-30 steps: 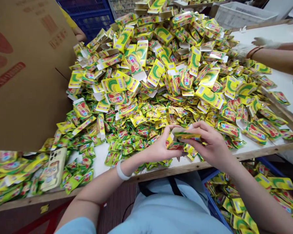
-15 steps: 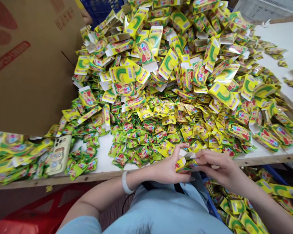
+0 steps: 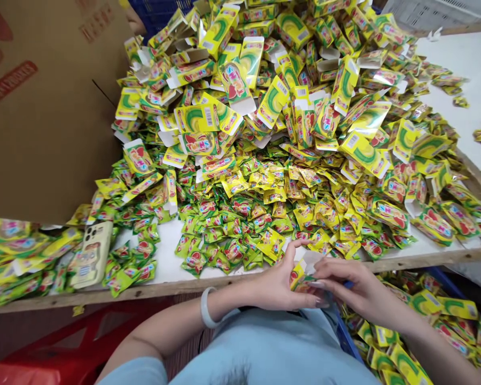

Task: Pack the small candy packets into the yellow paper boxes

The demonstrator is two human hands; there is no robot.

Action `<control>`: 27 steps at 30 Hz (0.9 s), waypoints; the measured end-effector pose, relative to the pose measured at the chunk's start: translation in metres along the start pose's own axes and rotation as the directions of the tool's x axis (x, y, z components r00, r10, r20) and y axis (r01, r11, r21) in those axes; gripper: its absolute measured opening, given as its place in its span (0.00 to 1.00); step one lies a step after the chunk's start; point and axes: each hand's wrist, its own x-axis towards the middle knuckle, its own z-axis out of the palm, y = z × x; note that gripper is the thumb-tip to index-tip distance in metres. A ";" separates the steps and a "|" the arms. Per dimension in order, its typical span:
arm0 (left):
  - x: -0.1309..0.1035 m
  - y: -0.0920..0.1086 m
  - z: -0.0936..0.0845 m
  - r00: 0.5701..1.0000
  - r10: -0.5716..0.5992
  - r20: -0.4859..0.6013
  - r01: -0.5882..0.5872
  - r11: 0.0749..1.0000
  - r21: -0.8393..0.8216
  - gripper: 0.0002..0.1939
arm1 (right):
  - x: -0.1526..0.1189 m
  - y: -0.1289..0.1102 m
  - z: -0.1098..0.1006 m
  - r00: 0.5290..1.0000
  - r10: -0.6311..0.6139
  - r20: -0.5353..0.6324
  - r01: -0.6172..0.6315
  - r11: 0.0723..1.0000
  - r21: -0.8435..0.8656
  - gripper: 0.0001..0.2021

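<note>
Both hands are pinched around one small yellow carton (image 3: 300, 275), held just off the near wooden edge of the white worktop (image 3: 164, 262). The left hand (image 3: 278, 283) cups its side; the right hand (image 3: 344, 283) has its fingers folded over the pale open flap. Behind it: a heap of crinkly, shiny foil sachets (image 3: 232, 235) and flat glossy cardboard boxes (image 3: 240, 80). A cream phone (image 3: 93, 255) lies left.
</note>
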 end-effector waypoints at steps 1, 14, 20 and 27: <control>-0.002 0.000 -0.007 0.997 0.068 -0.034 -0.064 0.991 0.116 0.44 | -0.005 0.004 -0.013 0.991 -0.030 -0.130 0.016 0.994 -0.105 0.12; -0.023 -0.043 -0.106 0.903 0.401 -0.157 0.104 0.150 0.983 0.16 | 0.052 0.039 0.033 0.928 -0.116 -0.353 -0.190 0.669 -0.718 0.16; -0.023 -0.039 -0.121 0.878 0.470 -0.091 -0.036 0.254 0.967 0.11 | 0.067 0.040 0.063 0.953 0.030 -0.301 -0.145 0.919 -0.366 0.07; -0.014 0.000 -0.095 0.878 0.370 -0.302 -0.072 0.728 0.682 0.13 | 0.054 0.019 0.015 0.966 0.038 -0.254 0.005 0.986 0.165 0.07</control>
